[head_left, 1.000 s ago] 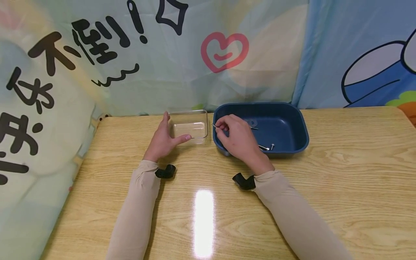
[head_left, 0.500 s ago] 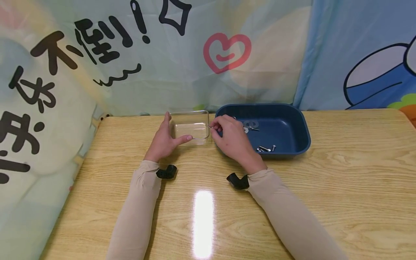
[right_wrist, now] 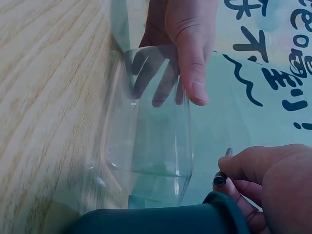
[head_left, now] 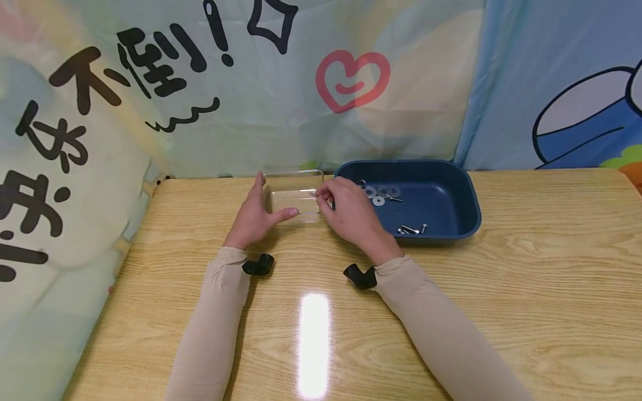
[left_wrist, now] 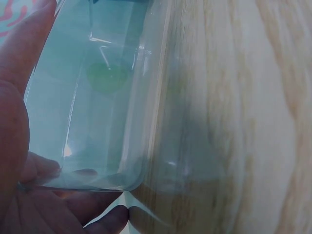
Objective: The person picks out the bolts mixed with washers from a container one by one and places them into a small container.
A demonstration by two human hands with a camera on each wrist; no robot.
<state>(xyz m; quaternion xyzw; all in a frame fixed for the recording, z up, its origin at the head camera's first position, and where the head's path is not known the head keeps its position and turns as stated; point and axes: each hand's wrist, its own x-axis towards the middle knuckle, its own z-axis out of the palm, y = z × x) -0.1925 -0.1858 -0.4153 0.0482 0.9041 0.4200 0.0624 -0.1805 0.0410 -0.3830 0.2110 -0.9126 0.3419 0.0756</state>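
Observation:
A clear plastic box (head_left: 293, 197) stands on the table at the back, left of a blue bin (head_left: 468, 223). My left hand (head_left: 249, 219) rests against the box's left end. Its straight fingers lie spread along the end wall, and the thumb (right_wrist: 196, 87) reaches over the near rim. Between thumb and fingertips, my right hand (head_left: 353, 214) pinches a small metal screw (right_wrist: 229, 152) with a dark recess in its head. That screw is over the box's right side in the head view. Several washers (head_left: 378, 201) and screws (head_left: 409, 229) lie in the bin.
The wooden table (head_left: 281, 334) runs in front of both containers. Behind it hangs a printed cloth (head_left: 401, 83) with a red heart and black lettering. A bright light reflection lies on the tabletop. Each wrist carries a black camera mount (head_left: 258, 264).
My right hand has moved left from over the bin to the clear box's right edge, carrying the screw. More washers in the bin have come into sight. The left hand stays against the box.

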